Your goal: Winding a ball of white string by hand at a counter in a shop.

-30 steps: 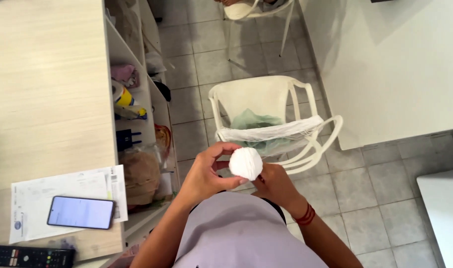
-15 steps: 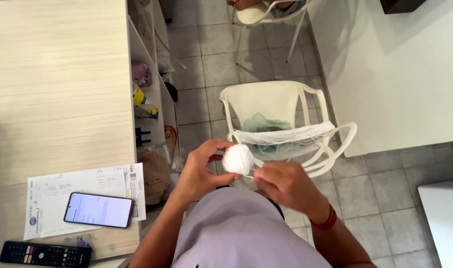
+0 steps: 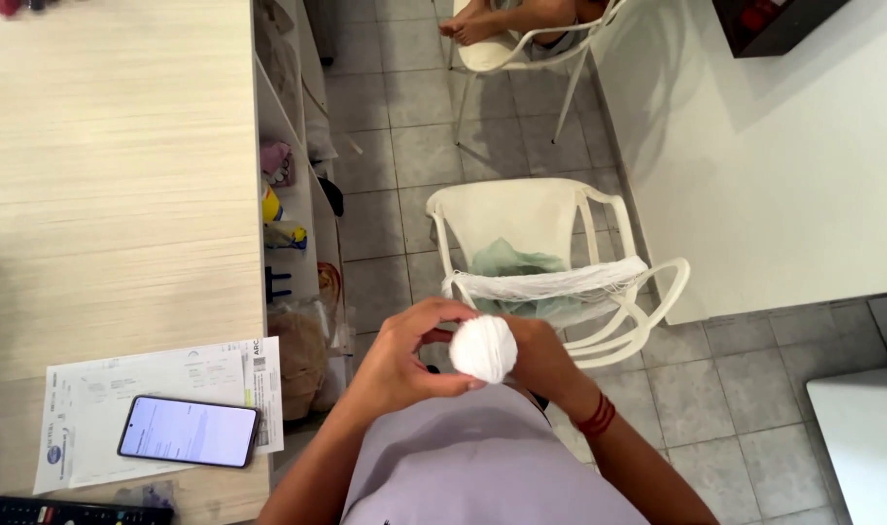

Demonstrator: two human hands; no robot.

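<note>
Pale wood-grain covers the desk (image 3: 113, 175), the biggest thing in view, filling everything left of the white plastic chair (image 3: 550, 262). That chair stands on the grey tiled floor (image 3: 745, 389) in the middle of the view, with a green cloth (image 3: 506, 267) on its seat and a skein of white yarn (image 3: 550, 284) stretched across its armrests. A second white chair (image 3: 521, 49) stands beyond it, near the top edge, with someone's bare feet (image 3: 472, 24) resting on the seat. Between the desk and the near chair, open shelves (image 3: 288, 194) hold small mixed items. On the desk's near corner, left of the chair, lie printed paper sheets (image 3: 103, 389), a phone (image 3: 189, 431) with a lit screen on top of them, and a dark remote control (image 3: 74, 510) at the lower edge. Just in front of the chair, close to the person's lilac top (image 3: 472, 467), a white yarn ball (image 3: 483, 348) sits between both hands. The left hand (image 3: 404, 355) curls its fingers around the ball's left side and over the top. The right hand (image 3: 540, 355) cups the ball from the right, fingers closed against it, with a red band (image 3: 596, 416) on the wrist.
</note>
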